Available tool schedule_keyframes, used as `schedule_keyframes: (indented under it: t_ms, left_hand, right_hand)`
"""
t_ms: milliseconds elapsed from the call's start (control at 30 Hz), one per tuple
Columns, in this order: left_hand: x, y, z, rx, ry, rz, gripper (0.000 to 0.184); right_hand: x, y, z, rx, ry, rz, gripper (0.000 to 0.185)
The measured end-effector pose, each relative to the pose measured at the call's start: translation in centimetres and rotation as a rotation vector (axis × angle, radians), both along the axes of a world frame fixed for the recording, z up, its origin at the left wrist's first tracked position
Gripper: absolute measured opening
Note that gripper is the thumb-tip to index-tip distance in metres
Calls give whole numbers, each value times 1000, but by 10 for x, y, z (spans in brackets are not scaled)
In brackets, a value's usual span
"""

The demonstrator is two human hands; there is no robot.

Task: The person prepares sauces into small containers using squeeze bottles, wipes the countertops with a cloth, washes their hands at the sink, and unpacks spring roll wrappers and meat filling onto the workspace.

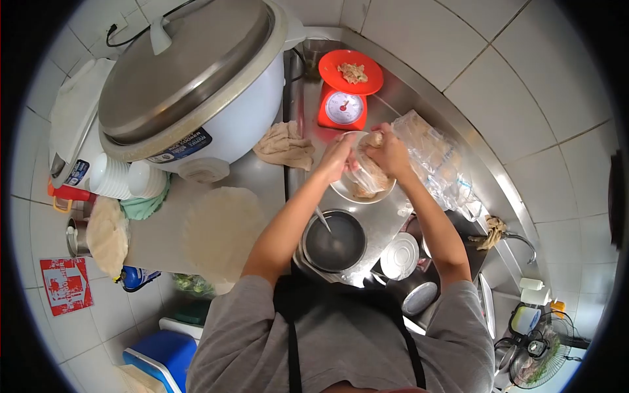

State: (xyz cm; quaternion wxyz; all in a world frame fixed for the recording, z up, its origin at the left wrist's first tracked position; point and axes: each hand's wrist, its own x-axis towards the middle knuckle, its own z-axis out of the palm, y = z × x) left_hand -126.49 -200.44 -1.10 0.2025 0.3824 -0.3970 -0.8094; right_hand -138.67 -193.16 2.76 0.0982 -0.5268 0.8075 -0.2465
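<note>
My left hand (338, 157) is closed on the edge of a clear plastic bag (368, 175) that holds pale brown, shredded-looking food. The fingers of my right hand (391, 156) are wrapped around the upper part of the same bag. Under the bag sits a white bowl (342, 190), and the food rests partly inside it. Just beyond my hands stands a red kitchen scale (333, 108) with a dial. On its red plate (331, 63) lies a small heap of similar food (352, 73). Whether my right fingers also touch food directly is hard to see.
Near my body is a dark pot (335, 245) with a spoon handle sticking out. To the right lie more filled plastic bags (432, 154). A large rice cooker (223, 98) fills the left back, with a beige cloth (285, 145) beside it. Stacked white bowls (108, 177) stand farther left.
</note>
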Motion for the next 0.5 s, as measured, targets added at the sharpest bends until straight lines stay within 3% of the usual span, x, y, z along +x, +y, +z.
schedule_keyframes:
  t_ms: [100, 200, 233, 300, 333, 367, 433, 500]
  left_hand:
    - [3, -15, -6, -29, -227, -223, 53]
    - [-28, -37, -41, 21, -297, -355, 45]
    - [-35, -40, -49, -51, -293, -383, 33]
    - [-65, -58, -99, 5, -119, -258, 27]
    - [-76, -61, -114, 33, -31, -193, 26]
    - [-54, -37, -24, -27, -84, -77, 16]
    - [-65, -34, 8, -404, 224, -107, 20]
    - [-59, -28, 54, -528, 215, -275, 21]
  right_hand:
    - [-4, 9, 19, -19, -192, 32, 49]
    - [-12, 23, 14, -45, -240, 207, 51]
    - [-9, 28, 11, -163, -241, 184, 50]
    - [1, 36, 5, -400, -221, 143, 50]
    - [2, 41, 1, -389, -135, 155, 49]
    - [4, 45, -4, -382, -51, 169, 49]
    - [12, 46, 0, -349, 150, 252, 45]
    - [10, 40, -6, -230, 250, 287, 40]
